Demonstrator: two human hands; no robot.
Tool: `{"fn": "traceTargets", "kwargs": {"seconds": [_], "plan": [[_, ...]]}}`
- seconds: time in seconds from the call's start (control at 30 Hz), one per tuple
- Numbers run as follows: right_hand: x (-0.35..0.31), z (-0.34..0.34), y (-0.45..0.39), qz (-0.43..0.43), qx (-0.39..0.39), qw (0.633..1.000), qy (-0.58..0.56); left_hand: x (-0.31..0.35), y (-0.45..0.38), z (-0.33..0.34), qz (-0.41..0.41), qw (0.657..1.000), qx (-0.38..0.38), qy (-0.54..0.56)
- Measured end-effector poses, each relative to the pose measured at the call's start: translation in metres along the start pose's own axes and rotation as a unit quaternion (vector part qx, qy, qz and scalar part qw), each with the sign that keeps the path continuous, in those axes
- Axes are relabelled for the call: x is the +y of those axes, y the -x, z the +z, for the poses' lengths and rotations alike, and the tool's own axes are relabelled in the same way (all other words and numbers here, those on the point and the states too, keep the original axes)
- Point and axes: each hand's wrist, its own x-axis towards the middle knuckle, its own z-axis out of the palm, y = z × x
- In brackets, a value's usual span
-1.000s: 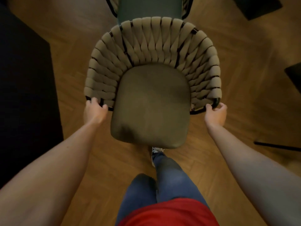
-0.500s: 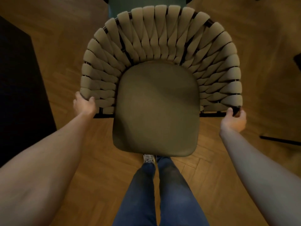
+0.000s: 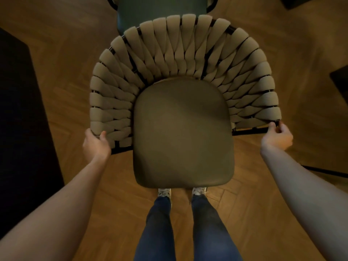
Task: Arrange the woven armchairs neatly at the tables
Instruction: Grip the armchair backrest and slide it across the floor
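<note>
A woven armchair point(image 3: 180, 61) with beige straps on a black frame and an olive seat cushion point(image 3: 182, 134) fills the middle of the head view, seen from above, its seat front towards me. My left hand point(image 3: 96, 144) grips the front end of its left armrest. My right hand point(image 3: 277, 137) grips the front end of the right armrest, fingers curled round the black frame. Beyond the chair's back, a second armchair point(image 3: 160, 10) with a dark green seat shows at the top edge.
A dark table point(image 3: 20, 119) runs along the left side. Another dark tabletop point(image 3: 340, 80) juts in at the right, with a thin black bar point(image 3: 323, 169) on the floor below it. The wooden parquet floor point(image 3: 263, 213) lies all round; my feet stand just under the seat front.
The armchair has come nearer and shifted slightly right, with both hands still on the armrest ends. My feet now stand side by side instead of one ahead.
</note>
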Motion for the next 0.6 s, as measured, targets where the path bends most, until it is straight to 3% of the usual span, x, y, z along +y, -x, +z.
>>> {"fn": "traceTargets", "kwargs": {"seconds": [0.4, 0.6], "plan": [[-0.036, -0.028, -0.118, -0.071, -0.056, 0.995, 0.047, 0.010, 0.140, 0.053, -0.070, 0.996, -0.023, 0.055], [-0.048, -0.039, -0.119, -0.045, -0.082, 0.993, 0.067, 0.016, 0.163, 0.052, -0.084, 0.992, -0.063, 0.065]]}}
